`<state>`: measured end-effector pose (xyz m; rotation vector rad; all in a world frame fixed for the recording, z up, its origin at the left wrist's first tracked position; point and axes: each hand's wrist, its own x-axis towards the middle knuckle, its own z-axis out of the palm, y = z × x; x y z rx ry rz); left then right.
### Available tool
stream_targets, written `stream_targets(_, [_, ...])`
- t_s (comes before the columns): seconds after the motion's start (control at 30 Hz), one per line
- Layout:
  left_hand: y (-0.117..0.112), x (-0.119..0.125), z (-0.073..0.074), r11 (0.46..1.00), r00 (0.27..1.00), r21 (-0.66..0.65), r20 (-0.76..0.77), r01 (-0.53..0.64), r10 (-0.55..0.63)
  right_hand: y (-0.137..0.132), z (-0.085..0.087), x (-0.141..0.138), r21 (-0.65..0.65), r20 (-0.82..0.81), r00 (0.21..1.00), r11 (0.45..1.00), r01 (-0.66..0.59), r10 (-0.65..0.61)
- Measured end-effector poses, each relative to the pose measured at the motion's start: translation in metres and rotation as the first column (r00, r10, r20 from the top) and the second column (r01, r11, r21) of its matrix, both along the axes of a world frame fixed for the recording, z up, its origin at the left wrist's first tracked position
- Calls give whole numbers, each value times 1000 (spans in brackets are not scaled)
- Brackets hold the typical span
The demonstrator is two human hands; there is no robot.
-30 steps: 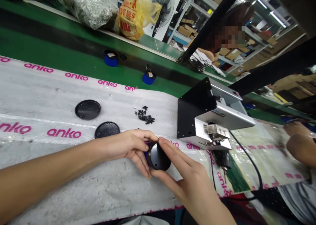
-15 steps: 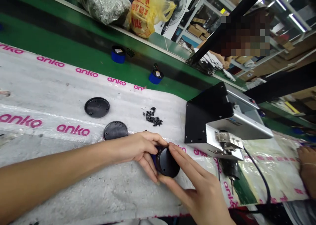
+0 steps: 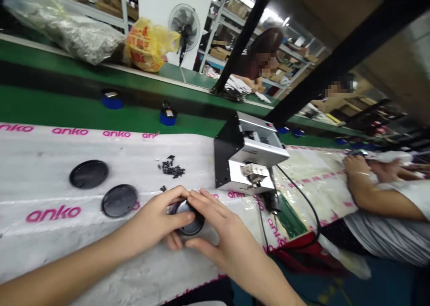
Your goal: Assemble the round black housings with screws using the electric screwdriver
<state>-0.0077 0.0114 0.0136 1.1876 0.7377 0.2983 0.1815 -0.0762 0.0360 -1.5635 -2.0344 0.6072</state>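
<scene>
Both my hands are closed round a round housing with a black lid [image 3: 193, 225]; its blue side is mostly hidden by my fingers. My left hand [image 3: 164, 218] grips it from the left, with the thumb pressed on top of the lid. My right hand [image 3: 223, 225] holds the rim from the right, fingers along the far edge and thumb at the near edge. To the left, two round black covers, one [image 3: 89, 174] farther and one [image 3: 119, 200] nearer, lie on the white sheet. A heap of small black pieces [image 3: 173, 168] lies beyond my hands.
A silver and black machine [image 3: 250, 156] stands right of my hands, with a black driver [image 3: 271, 203] pointing down beside it and a cable. Blue round units [image 3: 113, 101] sit on the green surface behind. A co-worker's hand [image 3: 358, 167] works at far right. A yellow bag [image 3: 146, 46] stands at the back.
The view has swung to the right, bringing a co-worker into sight. My left thumb has moved onto the top of the lid; both hands still hold the housing.
</scene>
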Motion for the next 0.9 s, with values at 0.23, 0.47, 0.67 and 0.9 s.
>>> stream_targets(0.23, [2,8,7,998,987,-45,-154,-51,44,28,15,138,66,-289,497,500,863,-819])
stream_targets(0.47, [3,9,11,985,967,-155,-255,-71,29,32,3,160,-153,-645,456,688,710,-614])
stream_targets(0.67, [-1,11,15,980,971,-174,-232,-97,55,30,57,100,165,-931,349,729,665,-108])
stream_targets(0.9, [2,9,9,988,979,-147,-203,-44,13,80,57,62,488,-833,546,582,650,90])
